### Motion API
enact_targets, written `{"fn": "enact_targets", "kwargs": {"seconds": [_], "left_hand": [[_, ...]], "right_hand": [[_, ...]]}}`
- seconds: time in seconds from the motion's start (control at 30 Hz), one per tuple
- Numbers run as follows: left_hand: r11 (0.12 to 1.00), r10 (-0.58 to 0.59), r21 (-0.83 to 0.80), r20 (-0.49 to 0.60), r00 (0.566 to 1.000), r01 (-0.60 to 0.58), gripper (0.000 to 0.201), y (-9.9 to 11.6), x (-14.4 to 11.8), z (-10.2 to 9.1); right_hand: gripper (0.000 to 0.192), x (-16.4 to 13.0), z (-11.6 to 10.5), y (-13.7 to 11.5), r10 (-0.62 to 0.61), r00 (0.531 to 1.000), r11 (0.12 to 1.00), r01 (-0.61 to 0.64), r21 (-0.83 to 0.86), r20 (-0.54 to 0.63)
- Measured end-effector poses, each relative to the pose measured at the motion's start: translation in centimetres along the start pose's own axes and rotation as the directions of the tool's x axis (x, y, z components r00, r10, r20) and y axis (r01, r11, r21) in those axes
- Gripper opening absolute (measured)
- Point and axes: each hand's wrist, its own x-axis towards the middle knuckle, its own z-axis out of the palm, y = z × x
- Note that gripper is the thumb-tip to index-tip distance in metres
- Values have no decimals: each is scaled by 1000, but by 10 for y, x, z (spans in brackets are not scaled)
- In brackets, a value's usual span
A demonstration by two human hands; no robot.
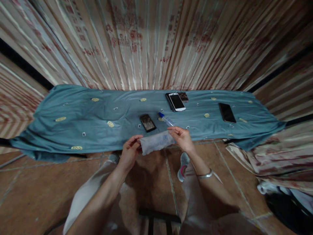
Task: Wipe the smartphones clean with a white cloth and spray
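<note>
View from the head, looking down over a low surface draped in a blue cloth point(73, 114) that spans the middle of the frame. At lower centre, both hands hold a pale, whitish packet point(157, 142) stretched between them, just in front of the near edge of the cloth and above the tiled floor point(31, 182). The left hand point(129, 151) pinches the packet's left end with thumb and fingers closed on it; the right hand point(182, 138) grips the right end from above, fingers curled over the edge. A metal bangle point(205, 175) circles the right wrist. Just beyond the packet, on the cloth, lie a dark phone point(147, 122) with a reflective screen and, to its right, a clear pen-like object with a blue cap point(166, 119). Farther back, upper centre, a white phone point(176, 101) rests on a dark one, with a small patterned item point(183, 96) touching it at the right. A black phone point(227, 112) lies well apart at the right of the cloth. A striped, printed curtain point(146, 42) fills the top of the frame. A shoe point(183, 166) shows below the right hand.
</note>
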Motion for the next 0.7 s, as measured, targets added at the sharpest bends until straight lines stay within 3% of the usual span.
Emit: {"fn": "enact_targets", "kwargs": {"seconds": [0.1,0.23,0.4,0.47,0.6,0.7], "left_hand": [[989,-73,-127,54,996,79,35,-3,-1,5],[985,-62,-158,30,998,66,47,-11,0,11],[980,-75,-180,33,997,80,54,-15,1,18],[982,-62,-177,22,998,65,55,-14,2,18],[991,-27,-132,-20,999,24,65,-13,4,16],[994,-50,-93,-4,999,49,62,-14,5,14]], "right_hand": [[27,-1,6,0,-45,998,997,42,-59,-46],[26,-11,24,-3,-101,994,989,97,-111,-34],[45,-29,50,-11,-61,971,998,55,35,231],[49,-34,56,-13,-71,958,996,52,75,279],[46,-37,56,-14,-100,942,994,82,69,322],[38,-26,44,-10,-136,956,987,152,-45,259]]}}
